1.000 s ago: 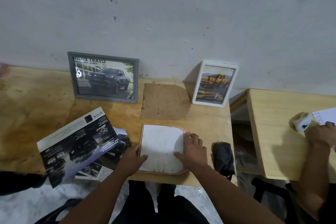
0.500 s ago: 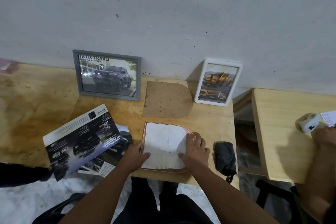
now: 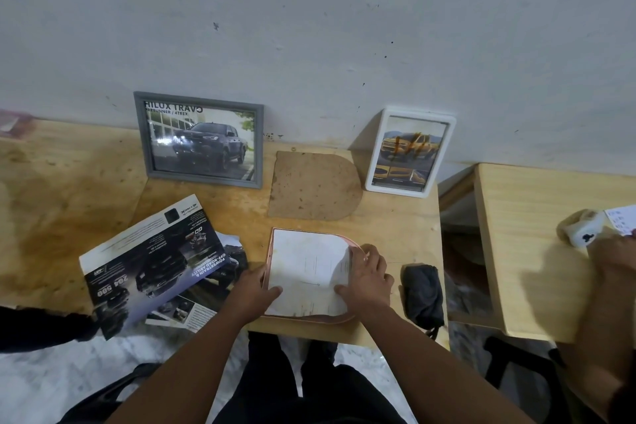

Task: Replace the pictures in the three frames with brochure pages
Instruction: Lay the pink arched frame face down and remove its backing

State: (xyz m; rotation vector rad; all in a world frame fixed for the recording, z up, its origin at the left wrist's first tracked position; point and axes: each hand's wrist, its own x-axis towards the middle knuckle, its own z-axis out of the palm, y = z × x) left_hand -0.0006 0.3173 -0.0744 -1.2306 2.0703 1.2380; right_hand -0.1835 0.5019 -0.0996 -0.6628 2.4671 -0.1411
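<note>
Pressing flat on the white sheet [image 3: 306, 268] in the pink frame [image 3: 269, 253] with the left hand [image 3: 253, 289] and right hand [image 3: 368, 277], fingers loose, gripping nothing.

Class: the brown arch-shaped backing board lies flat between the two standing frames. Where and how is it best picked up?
Probably pinch the backing board at its near straight edge, coming from the front: the frames flank it and the wall stands behind.
</note>
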